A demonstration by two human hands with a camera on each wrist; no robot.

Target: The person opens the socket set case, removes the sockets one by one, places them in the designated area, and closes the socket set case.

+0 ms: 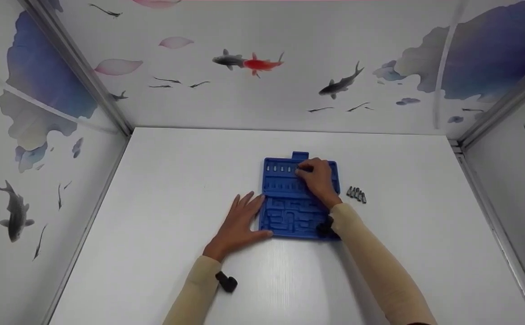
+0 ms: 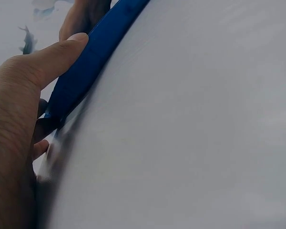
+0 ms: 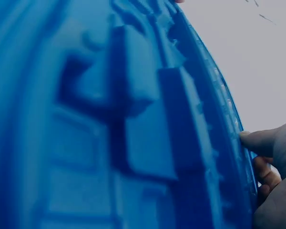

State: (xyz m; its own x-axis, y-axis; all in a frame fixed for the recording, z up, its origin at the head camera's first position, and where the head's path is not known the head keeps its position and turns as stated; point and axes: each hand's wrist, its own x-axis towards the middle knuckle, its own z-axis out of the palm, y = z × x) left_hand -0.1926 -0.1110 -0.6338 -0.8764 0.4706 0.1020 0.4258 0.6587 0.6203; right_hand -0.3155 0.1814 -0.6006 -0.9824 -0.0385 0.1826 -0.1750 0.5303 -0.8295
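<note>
Fish-painted walls (image 1: 289,101); metal pieces (image 1: 356,194) beside blue case (image 1: 285,196) — left hand (image 1: 241,221) spread against it, right hand (image 1: 318,179) overlapping, seemingly pinching something small.

Both arms wore long, plain cream-beige sleeves, close-fitting and slightly creased: the left sleeve (image 1: 195,291) nearer the tabletop's (image 1: 154,180) left edge, the right sleeve (image 1: 379,266) nearer its right edge. Each ended at the wrist in a simple cuff, leaving the left hand (image 1: 240,222) and right hand (image 1: 319,178) bare. At the left wrist sat a small black device (image 1: 226,282), lumpy and rounded at one end; a matching black unit (image 1: 324,227) sat at the right, its outline harder to make out.
</note>
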